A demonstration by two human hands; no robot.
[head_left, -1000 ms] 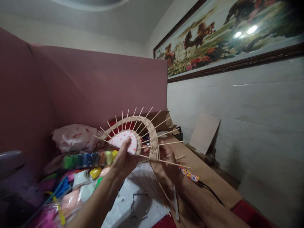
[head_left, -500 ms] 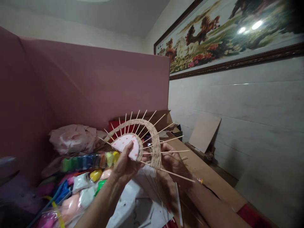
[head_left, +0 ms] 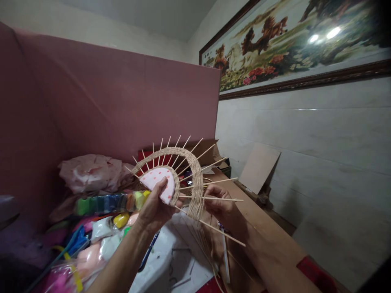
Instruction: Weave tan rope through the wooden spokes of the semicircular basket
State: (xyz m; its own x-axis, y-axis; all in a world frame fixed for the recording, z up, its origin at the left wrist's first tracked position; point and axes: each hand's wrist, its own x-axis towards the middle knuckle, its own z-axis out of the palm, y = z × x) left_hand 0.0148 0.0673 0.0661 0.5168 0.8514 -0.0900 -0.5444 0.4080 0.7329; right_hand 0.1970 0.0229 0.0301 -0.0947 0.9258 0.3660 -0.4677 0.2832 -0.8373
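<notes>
We see a half-round woven fan point(head_left: 195, 179) held up in the air above the desk point(head_left: 259, 219), roughly level with the chest. Its core is a pink dotted half-disc point(head_left: 160, 181). Thin sticks point(head_left: 214, 199) spread out from it like rays, and a band of twine is woven through them.

The left hand point(head_left: 154, 209) is closed on the disc, thumb flat on the front and fingers behind. This looks like a clamp to keep the fan steady and turned towards us. The right hand point(head_left: 218, 203) has its fingertips pinched together at the fan's lower right edge. We cannot tell whether they grip a stick or a strand. Loose strands point(head_left: 207, 240) trail down from there, probably free because the fan is lifted.

Below lie white paper point(head_left: 171, 252) and bags of coloured material point(head_left: 106, 203). A pink board point(head_left: 122, 106) stands behind, and a cardboard sheet point(head_left: 258, 167) leans on the wall under a horse painting point(head_left: 290, 40). We can read no writing or brand anywhere.
</notes>
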